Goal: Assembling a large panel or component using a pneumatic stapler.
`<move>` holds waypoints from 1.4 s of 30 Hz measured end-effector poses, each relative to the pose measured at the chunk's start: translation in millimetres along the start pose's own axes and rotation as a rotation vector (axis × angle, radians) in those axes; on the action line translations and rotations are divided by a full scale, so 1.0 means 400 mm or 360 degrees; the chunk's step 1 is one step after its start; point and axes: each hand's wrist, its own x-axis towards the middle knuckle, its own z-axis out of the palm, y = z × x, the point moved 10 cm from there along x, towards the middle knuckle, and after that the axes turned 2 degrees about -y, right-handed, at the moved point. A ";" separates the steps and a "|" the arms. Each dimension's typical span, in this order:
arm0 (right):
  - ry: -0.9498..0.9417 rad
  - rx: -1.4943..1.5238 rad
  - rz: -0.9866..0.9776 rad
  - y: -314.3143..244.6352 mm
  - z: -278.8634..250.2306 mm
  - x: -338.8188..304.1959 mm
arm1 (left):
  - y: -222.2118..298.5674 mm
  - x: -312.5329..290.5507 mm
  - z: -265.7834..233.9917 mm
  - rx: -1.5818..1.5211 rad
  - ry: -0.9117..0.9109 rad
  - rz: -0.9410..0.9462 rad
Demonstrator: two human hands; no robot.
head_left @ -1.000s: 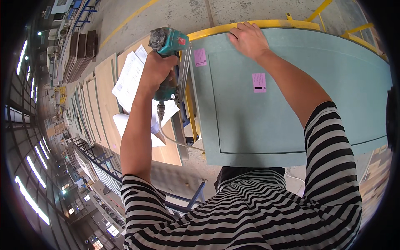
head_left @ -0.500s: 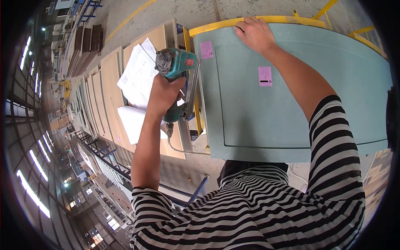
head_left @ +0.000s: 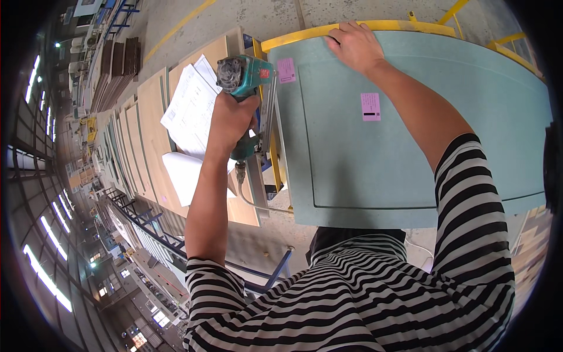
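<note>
My left hand is wrapped round the handle of a teal air nail gun, which has a dark, scuffed round head. The gun stands upright against the left edge of a grey-green panel, its long magazine alongside that edge. An air hose runs from the handle's lower end. My right hand grips the panel's far edge beside a yellow rail, fingers curled over it and thumb on top; the fingertips are hidden. A grooved rectangle marks the panel's face, which carries two pink labels.
Left of the gun, printed sheets lie on light wood boards. A yellow metal frame borders the panel's far side. A blue rail is at lower left. Brown board stacks stand farther off.
The nail gun and my left hand have shifted slightly left in the picture, along with the surroundings. My right hand keeps its place on the panel edge.
</note>
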 end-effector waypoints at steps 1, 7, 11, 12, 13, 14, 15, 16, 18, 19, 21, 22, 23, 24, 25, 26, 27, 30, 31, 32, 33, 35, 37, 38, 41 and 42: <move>-0.0011 -0.0004 -0.0003 0.000 0.002 0.001 | -0.005 0.007 0.000 0.0005 -0.0003 -0.0004; -0.0241 -0.0040 0.0053 0.003 0.025 0.005 | -0.025 0.021 -0.005 0.0057 -0.0020 -0.0014; -0.0034 -0.0007 0.0001 -0.006 0.000 -0.004 | -0.015 0.004 0.001 0.0168 -0.0046 -0.0037; -0.0036 -0.0008 0.0006 -0.004 -0.006 0.002 | -0.013 -0.008 0.006 0.0169 -0.0052 -0.0037; -0.0170 -0.0045 0.0039 0.005 0.008 0.012 | -0.004 -0.026 0.004 0.0081 -0.0029 -0.0007; -0.0309 -0.0074 0.0069 0.003 0.021 0.011 | 0.001 -0.047 -0.002 -0.0005 -0.0003 0.0016; -0.0316 -0.0068 0.0073 0.007 0.027 0.003 | -0.004 -0.056 0.005 -0.0016 -0.0055 0.0004; -0.0296 -0.0059 0.0082 0.016 0.028 -0.003 | -0.006 -0.063 0.014 -0.0013 -0.0060 -0.0003; -0.0261 -0.0044 0.0084 0.010 0.025 0.003 | -0.010 -0.069 0.031 -0.0058 -0.0079 -0.0024; -0.0275 -0.0044 0.0084 0.005 0.030 0.004 | -0.015 -0.067 0.035 -0.0043 -0.0105 0.0010; -0.0300 -0.0053 0.0093 0.010 0.039 -0.001 | -0.003 -0.067 0.051 -0.0060 -0.0119 0.0019; -0.0202 -0.0024 0.0075 0.011 0.026 0.004 | 0.005 -0.067 0.058 -0.0077 -0.0128 0.0027; -0.0106 0.0009 0.0055 0.006 0.012 0.004 | 0.006 -0.066 0.058 -0.0079 -0.0132 0.0023; -0.0112 0.0008 0.0057 0.004 0.014 -0.001 | 0.003 -0.064 0.057 -0.0036 -0.0142 0.0006; -0.0104 -0.0006 0.0050 0.001 0.013 -0.005 | -0.001 -0.064 0.056 0.0006 -0.0153 -0.0011; -0.0088 -0.0025 0.0042 0.002 0.010 -0.003 | -0.002 -0.061 0.055 0.0004 -0.0154 -0.0007; -0.0086 -0.0030 0.0042 0.004 0.010 -0.003 | -0.009 -0.060 0.056 0.0003 -0.0162 -0.0022; -0.0126 -0.0018 0.0053 0.003 0.018 -0.003 | -0.013 -0.065 0.062 -0.0011 -0.0173 -0.0008; -0.0113 -0.0022 0.0047 0.003 0.017 0.003 | -0.010 -0.065 0.063 -0.0025 -0.0171 0.0020; -0.0106 -0.0026 0.0040 0.005 0.016 0.001 | -0.008 -0.068 0.069 -0.0028 -0.0179 0.0016; -0.0114 -0.0029 0.0044 0.010 0.017 0.001 | 0.001 -0.071 0.073 -0.0019 -0.0183 0.0020; -0.0115 -0.0049 0.0060 0.019 0.015 0.004 | 0.004 -0.073 0.077 -0.0013 -0.0195 0.0028; -0.0131 -0.0036 0.0058 0.006 0.020 0.002 | -0.012 -0.074 0.073 0.0172 -0.0177 -0.0023; -0.0142 -0.0009 0.0042 -0.006 0.020 0.004 | -0.020 -0.075 0.077 0.0173 -0.0173 -0.0020; -0.0365 -0.0009 0.0125 0.010 0.032 0.003 | -0.004 -0.079 0.066 0.0126 -0.0050 0.0142; -0.0360 -0.0001 0.0122 0.008 0.030 0.007 | -0.007 -0.080 0.065 0.0088 -0.0078 0.0089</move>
